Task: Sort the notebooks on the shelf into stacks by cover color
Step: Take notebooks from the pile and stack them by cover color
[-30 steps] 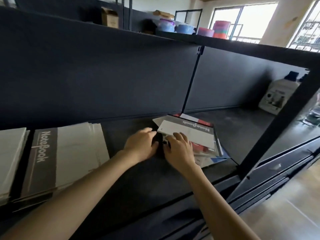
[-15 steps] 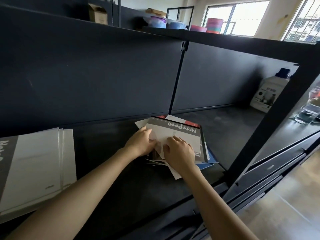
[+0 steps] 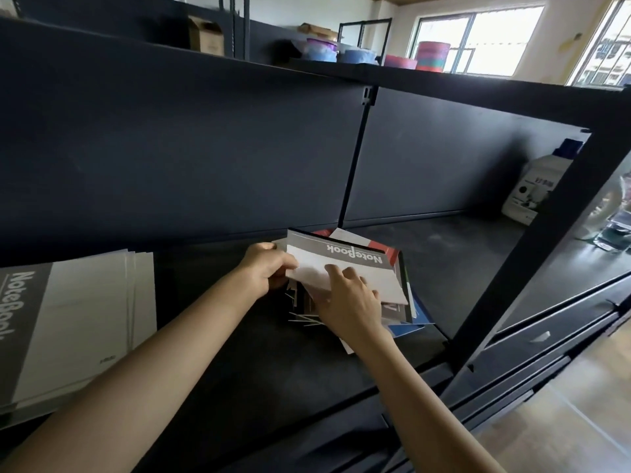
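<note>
Gripping the left edge of the top grey notebook (image 3: pixel 358 264), the left hand (image 3: pixel 269 269) has its thumb over the white part of the cover and its fingers curled beneath, so that edge stands raised off the mixed pile (image 3: pixel 397 307). The right hand (image 3: pixel 348 298) lies flat on the same cover, fingers lightly spread and nearly straight, clasping nothing. Under the lifted book a red cover (image 3: pixel 392 256) shows at the far right and a blue cover (image 3: pixel 409 324) juts out at the near right, close to the front edge of the shelf (image 3: pixel 222 336). Loose page edges fan out at the pile's near left. At the far left lies 1 squared stack of grey notebooks (image 3: pixel 85 319), with a broad bare strip of board between it and the pile. Just right of the pile, the slanting front post (image 3: pixel 505 268) crosses the opening; beyond it the board runs bare to a white bottle (image 3: pixel 526 199) against the back panel (image 3: pixel 170 148)
</note>
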Demonstrator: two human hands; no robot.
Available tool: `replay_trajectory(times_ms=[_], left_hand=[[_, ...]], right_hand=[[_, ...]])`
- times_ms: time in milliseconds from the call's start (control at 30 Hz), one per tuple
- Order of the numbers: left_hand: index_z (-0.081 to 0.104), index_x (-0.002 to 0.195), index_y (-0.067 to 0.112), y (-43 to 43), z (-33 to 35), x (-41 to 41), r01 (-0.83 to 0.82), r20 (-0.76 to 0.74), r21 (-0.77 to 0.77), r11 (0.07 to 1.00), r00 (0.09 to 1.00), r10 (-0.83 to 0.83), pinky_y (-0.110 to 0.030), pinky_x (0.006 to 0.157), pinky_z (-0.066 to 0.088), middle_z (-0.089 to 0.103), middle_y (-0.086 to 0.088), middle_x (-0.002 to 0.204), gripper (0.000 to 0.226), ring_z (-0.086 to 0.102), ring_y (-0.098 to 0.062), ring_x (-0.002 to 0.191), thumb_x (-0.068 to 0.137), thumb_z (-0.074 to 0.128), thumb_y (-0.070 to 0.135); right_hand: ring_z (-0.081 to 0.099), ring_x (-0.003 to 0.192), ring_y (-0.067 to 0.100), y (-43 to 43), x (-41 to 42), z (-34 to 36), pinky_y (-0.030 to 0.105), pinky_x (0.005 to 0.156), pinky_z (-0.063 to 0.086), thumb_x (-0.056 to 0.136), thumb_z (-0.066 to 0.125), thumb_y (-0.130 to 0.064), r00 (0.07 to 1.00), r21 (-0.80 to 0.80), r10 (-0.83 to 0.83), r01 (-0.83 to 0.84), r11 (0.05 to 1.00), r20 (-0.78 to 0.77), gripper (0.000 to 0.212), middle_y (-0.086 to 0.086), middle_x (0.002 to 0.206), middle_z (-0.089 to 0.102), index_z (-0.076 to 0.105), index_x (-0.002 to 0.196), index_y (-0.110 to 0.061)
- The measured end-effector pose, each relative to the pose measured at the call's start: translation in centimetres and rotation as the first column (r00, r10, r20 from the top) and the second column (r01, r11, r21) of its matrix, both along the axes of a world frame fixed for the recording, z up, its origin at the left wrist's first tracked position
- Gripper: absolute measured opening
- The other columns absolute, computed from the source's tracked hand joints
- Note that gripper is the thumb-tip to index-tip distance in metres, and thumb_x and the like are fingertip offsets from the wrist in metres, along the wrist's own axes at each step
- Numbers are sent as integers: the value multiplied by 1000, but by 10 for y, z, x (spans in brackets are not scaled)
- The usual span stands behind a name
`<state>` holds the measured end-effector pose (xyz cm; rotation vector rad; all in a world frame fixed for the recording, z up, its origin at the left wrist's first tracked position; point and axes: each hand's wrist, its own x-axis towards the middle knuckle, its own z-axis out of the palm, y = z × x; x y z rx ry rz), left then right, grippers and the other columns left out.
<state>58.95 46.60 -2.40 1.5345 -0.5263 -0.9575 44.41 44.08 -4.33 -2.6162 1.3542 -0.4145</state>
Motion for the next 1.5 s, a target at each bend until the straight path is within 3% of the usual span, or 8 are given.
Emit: replay_trajectory(times_ms=[233, 367, 467, 567, 767, 1000, 1233, 1500], left_hand=[[56, 104, 23, 56, 19, 0, 306, 261, 103, 946, 910, -323, -37, 86, 48, 66, -3, 94, 30, 62, -17, 89, 84, 63, 1], [12, 151, 22, 81, 16, 31, 46, 847, 392, 919, 372, -380, -41, 107, 34, 31, -8, 148, 91, 27, -28, 137, 81, 69, 14], [30, 147, 26, 100, 21, 51, 133, 920, 344, 929, 150, -362, -42, 114, 24, 28, 0, 153, 68, 17, -23, 143, 88, 64, 21], [55, 132, 25, 124, 24, 58, 261, 925, 318, 911, 126, -359, -37, 105, 37, 51, 5, 140, 37, 44, -18, 131, 95, 54, 19], [45, 137, 22, 176, 31, 70, -130, 969, 244, 961, -19, -248, -36, 88, 44, 50, 5, 139, 46, 46, -21, 127, 96, 39, 3], [19, 150, 12, 246, 33, 82, -333, 960, 243, 911, -52, -275, -39, 101, 33, 26, 1, 155, 58, 21, -23, 139, 96, 39, 5], [11, 151, 22, 285, -10, 88, -196, 843, 537, 820, 85, -531, -49, 106, 29, 17, -4, 156, 63, 16, -32, 140, 97, 44, 30], [44, 132, 26, 278, -13, 92, -158, 838, 545, 824, 56, -543, -48, 101, 28, 44, 1, 137, 45, 34, -25, 131, 97, 29, 49]], right_hand=[[50, 118, 28, 7, 17, 11, 65, 101, 29, 94, 49, -14, 996, 35, -66, 64, 997, 66, 39, 1, 125, 58, 51, 130, -30], [57, 112, 27, 13, 23, 14, 50, 101, 38, 92, 56, -16, 952, 6, 164, -171, 985, 258, 34, 2, 118, 66, 63, 121, -31], [64, 104, 23, 34, 28, 21, 26, 93, 46, 83, 65, -2, 786, -87, 484, -491, 867, 386, 29, 6, 109, 70, 72, 108, -14], [66, 93, 27, 55, 41, 28, 19, 82, 45, 78, 65, 6, 717, -194, 538, -509, 839, 443, 29, 10, 99, 72, 74, 100, -9], [63, 98, 16, 110, 78, 51, 9, 86, 38, 78, 64, 3, 716, -256, 521, -454, 853, 464, 26, 5, 104, 72, 74, 100, -8], [69, 92, 30, 165, 125, 42, 32, 87, 48, 67, 64, 13, 685, -397, 614, -477, 785, 392, 30, 13, 96, 73, 75, 90, -2], [61, 108, 23, 197, 134, 2, 33, 97, 45, 83, 68, -15, 790, 27, 522, -558, 829, 321, 18, 11, 101, 70, 72, 100, -8], [58, 108, 25, 198, 134, -9, 33, 96, 41, 89, 56, -5, 810, -12, 523, -540, 842, 263, 23, 12, 111, 67, 69, 109, -5]])
